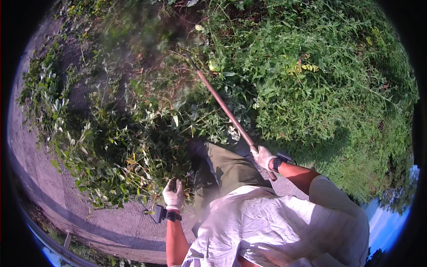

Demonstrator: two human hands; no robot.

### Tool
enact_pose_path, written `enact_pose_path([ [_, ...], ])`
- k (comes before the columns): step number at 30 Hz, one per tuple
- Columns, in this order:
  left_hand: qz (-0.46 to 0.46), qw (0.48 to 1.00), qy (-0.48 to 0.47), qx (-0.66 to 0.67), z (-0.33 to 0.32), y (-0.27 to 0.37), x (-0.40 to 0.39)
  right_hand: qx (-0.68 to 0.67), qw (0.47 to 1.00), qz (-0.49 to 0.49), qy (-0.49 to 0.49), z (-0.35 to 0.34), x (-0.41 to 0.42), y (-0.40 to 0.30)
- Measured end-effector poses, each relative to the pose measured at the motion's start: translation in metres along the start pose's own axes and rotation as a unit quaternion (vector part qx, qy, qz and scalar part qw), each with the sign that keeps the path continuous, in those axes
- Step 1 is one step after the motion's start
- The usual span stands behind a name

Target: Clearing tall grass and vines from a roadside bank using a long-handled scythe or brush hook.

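Note:
My right hand [263, 157], in a white work glove, is closed around a long brown tool handle [225, 106] near its lower end. The handle slants up and left into the weeds, where a curved, thin tip shows; the tool's head is too blurred to name. My left hand [173, 195], also gloved, is raised beside the lower edge of a heap of leafy weeds [116, 157]; its fingers are curled, and whether they hold a stem cannot be told. Both wrists carry black strapped devices.
Dense green weeds [300, 83] cover the ground ahead and to the right. Paved ground [100, 227] curves along the left and below, with a metal guardrail [63, 252] at its far edge. Cut or loose vines lie close before my legs [230, 167].

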State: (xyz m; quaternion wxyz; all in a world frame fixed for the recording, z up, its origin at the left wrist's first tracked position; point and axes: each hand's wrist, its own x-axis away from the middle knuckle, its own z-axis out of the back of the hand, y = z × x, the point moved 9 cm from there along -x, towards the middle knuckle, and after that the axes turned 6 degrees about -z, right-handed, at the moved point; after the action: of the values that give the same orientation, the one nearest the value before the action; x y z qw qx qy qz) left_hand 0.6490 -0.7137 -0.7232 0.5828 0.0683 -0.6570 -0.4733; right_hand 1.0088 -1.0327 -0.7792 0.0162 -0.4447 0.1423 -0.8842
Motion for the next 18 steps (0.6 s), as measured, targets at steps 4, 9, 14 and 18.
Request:
enact_pose_path([
  [4, -0.272, 0.915, 0.095, -0.282, 0.041, 0.058, 0.025, 0.014, 0.966, -0.242, -0.095, 0.058, 0.153, 0.029],
  [9, -0.262, 0.718, 0.279, -0.581, 0.103, 0.138, 0.049, 0.023, 0.996, -0.081, -0.005, 0.058, 0.153, 0.047],
  [14, 0.224, 0.742, 0.133, -0.618, 0.233, -0.035, 0.073, -0.104, 0.993, 0.015, 0.051, 0.026, 0.076, -0.077],
  [18, 0.173, 0.821, -0.012, -0.544, 0.237, -0.151, 0.109, -0.227, 0.968, -0.048, -0.097, -0.018, 0.04, -0.191],
])
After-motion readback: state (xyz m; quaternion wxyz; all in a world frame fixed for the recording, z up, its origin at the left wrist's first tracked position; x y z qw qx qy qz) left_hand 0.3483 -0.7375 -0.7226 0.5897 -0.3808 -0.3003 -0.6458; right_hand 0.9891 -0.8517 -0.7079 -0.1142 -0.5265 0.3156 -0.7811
